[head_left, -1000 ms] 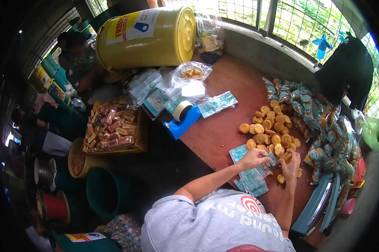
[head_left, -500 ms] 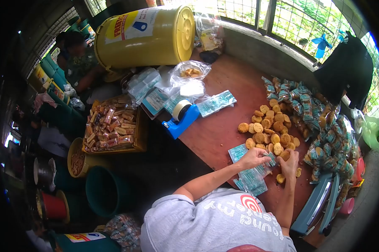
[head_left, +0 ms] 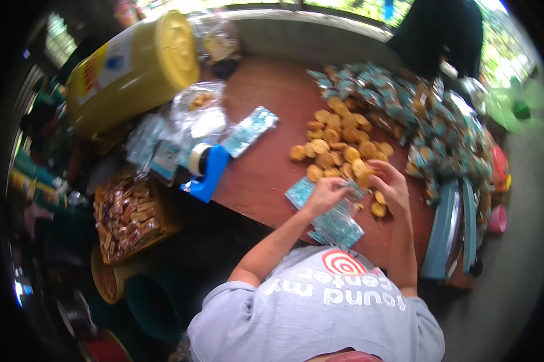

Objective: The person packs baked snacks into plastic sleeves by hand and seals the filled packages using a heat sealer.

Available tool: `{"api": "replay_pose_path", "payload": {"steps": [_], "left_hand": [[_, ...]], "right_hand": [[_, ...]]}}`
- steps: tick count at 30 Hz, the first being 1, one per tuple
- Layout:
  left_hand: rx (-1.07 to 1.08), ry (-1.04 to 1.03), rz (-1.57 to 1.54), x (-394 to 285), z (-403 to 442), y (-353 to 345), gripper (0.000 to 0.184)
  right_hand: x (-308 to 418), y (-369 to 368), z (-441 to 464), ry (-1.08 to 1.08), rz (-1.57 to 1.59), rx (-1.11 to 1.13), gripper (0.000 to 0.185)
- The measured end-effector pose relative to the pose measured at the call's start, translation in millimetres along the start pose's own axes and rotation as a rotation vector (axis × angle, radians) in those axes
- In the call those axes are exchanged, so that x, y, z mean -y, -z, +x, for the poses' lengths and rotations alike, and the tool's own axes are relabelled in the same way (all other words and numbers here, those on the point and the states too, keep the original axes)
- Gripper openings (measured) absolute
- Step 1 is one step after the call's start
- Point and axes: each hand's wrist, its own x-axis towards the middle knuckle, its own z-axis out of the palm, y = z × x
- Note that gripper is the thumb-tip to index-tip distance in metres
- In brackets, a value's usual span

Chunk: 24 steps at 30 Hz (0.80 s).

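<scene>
My left hand (head_left: 327, 194) pinches a small clear bag with teal print (head_left: 355, 190) above the front of the red-brown table (head_left: 248, 187). Close beside it, my right hand (head_left: 390, 184) has its fingers closed on a round biscuit at the bag's mouth. A loose pile of round golden biscuits (head_left: 334, 140) lies just beyond both hands. Flat printed bags (head_left: 338, 226) are spread under and in front of my left hand. A couple of single biscuits (head_left: 379, 209) rest below my right hand.
Filled packets (head_left: 447, 133) are heaped at the right, behind a blue-grey sealer (head_left: 444, 232). A blue tape dispenser (head_left: 210, 172) stands at the table's left edge. Farther left are a yellow barrel (head_left: 133, 66) and a crate of wrapped sticks (head_left: 163, 224).
The view has turned, so the table and its things appear shifted left and tilted. Both hands stay close together at the bag, with the right hand still at a biscuit.
</scene>
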Motion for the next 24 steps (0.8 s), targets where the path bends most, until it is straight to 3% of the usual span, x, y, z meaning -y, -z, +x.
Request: {"api": "replay_pose_path", "payload": {"steps": [2,3,5,9,12,14,16,18,23,24], "left_hand": [[0.036,0.009,0.104,-8,-2,-3,0.017],[0.072,-0.089,0.188,-9,-2,-4,0.021],[0.091,-0.038,0.029,-3,-1,-5,0.019],[0.063,0.093,0.073,-11,-4,-4,0.016],[0.048,0.174,0.283,-13,-3,-3,0.018],[0.057,0.115,0.180,-13,-3,-4,0.016],[0.054,0.091,0.107,-9,-2,-5,0.016],[0.049,0.069,0.035,-9,-2,-9,0.015],[0.053,0.098,0.072,-16,-1,-10,0.019],[0.052,0.098,0.071,-15,-1,-8,0.019]], "right_hand": [[-12,2,4,0.026,-0.259,-0.104,0.026],[-14,0,4,0.040,-0.154,-0.130,0.023],[-13,-2,3,0.044,-0.058,-0.191,0.020],[-19,3,1,-0.036,-0.061,-0.090,0.021],[-20,8,1,-0.100,-0.053,-0.012,0.020],[-21,3,3,0.078,0.161,-0.256,0.019],[-13,5,1,0.126,0.185,-0.265,0.019],[-5,4,-2,0.055,0.058,-0.093,0.021],[-14,2,-4,0.077,-0.058,-0.099,0.021],[-13,6,-5,-0.010,-0.028,-0.035,0.020]]}}
